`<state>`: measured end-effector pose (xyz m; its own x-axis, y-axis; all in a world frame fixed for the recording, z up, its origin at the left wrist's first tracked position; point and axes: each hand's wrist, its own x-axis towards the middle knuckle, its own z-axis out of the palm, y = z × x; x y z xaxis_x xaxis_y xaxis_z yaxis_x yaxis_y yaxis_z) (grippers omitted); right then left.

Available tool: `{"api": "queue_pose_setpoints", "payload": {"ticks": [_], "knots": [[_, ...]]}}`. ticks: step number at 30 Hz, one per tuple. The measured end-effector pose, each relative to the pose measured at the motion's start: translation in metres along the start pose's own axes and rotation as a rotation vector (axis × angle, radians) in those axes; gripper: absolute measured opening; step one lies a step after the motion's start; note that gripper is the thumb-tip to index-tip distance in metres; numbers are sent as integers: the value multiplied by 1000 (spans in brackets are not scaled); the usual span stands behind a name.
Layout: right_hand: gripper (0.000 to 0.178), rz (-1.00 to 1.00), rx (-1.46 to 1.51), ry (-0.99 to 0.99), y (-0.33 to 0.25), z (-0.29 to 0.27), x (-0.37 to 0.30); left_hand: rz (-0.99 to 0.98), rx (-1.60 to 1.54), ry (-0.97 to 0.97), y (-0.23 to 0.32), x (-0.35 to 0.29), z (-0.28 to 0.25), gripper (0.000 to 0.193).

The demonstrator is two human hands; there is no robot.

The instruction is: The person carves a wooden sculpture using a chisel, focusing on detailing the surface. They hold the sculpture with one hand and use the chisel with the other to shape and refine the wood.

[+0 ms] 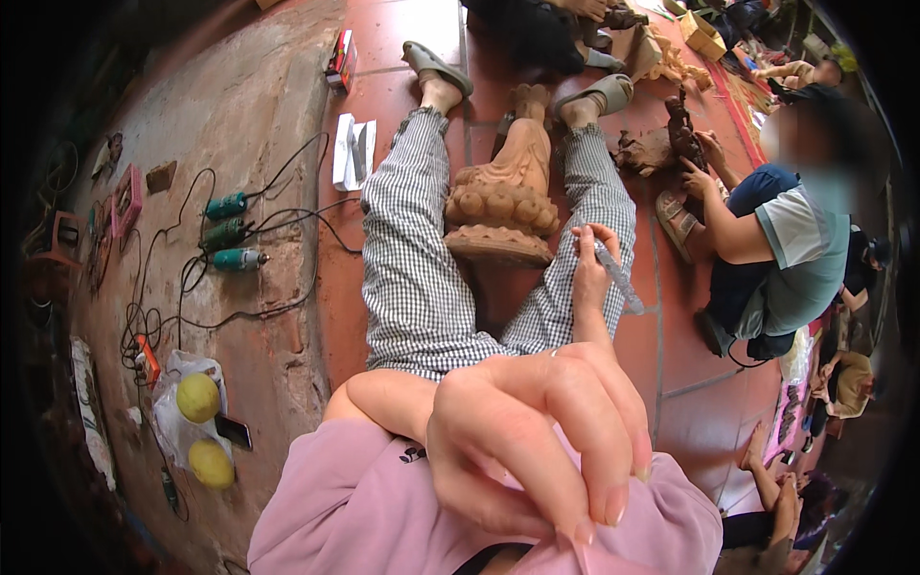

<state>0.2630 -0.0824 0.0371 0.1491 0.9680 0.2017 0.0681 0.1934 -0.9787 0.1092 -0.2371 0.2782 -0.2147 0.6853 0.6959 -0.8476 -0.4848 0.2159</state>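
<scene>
My left hand (537, 422) is large and close in the foreground, in front of my chest. Its fingertips pinch a bit of pink cloth (581, 556) at the lower edge; whether that belongs to my pink top cannot be made out. Farther out, over my right thigh, my right hand (592, 273) is closed around a slim, grey-white, stick-like tool (618, 273), whose exact kind is unclear. Between my checked trouser legs is a brown carved wooden statue (517, 177) of a robed figure on a petal-shaped base, just left of my right hand and apart from it.
Green-bodied power tools (240, 259) with tangled black cords lie at the left. Near them are two yellow round fruits (197, 397) on a plastic bag, a phone (234, 431) and a white box (353, 153). A co-worker (795, 225) squats at the right, holding a dark carving (682, 134).
</scene>
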Motion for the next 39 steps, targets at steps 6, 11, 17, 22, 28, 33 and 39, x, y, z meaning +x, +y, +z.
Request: {"api": "queue_pose_setpoints", "payload": {"ticks": [6,11,17,22,28,33,39], "knots": [[12,25,12,-17,-9,10,-5,82,57,-20,-2,5,-6,3],[12,59,23,-57,-7,17,1,-8,85,-72,-12,10,-31,10],[15,164,3,-58,6,5,12,-368,528,-21,-60,3,-85,9],[17,361,18,-74,2,2,40,-410,1153,-92,-128,-40,-179,16],[21,476,159,-258,15,16,89,-409,1762,-218,-145,-54,-240,15],[18,549,245,-280,31,31,101,-464,1857,-466,-157,-71,-246,11],[14,470,134,-259,32,35,93,-404,1946,-553,-176,-82,-249,13]]}}
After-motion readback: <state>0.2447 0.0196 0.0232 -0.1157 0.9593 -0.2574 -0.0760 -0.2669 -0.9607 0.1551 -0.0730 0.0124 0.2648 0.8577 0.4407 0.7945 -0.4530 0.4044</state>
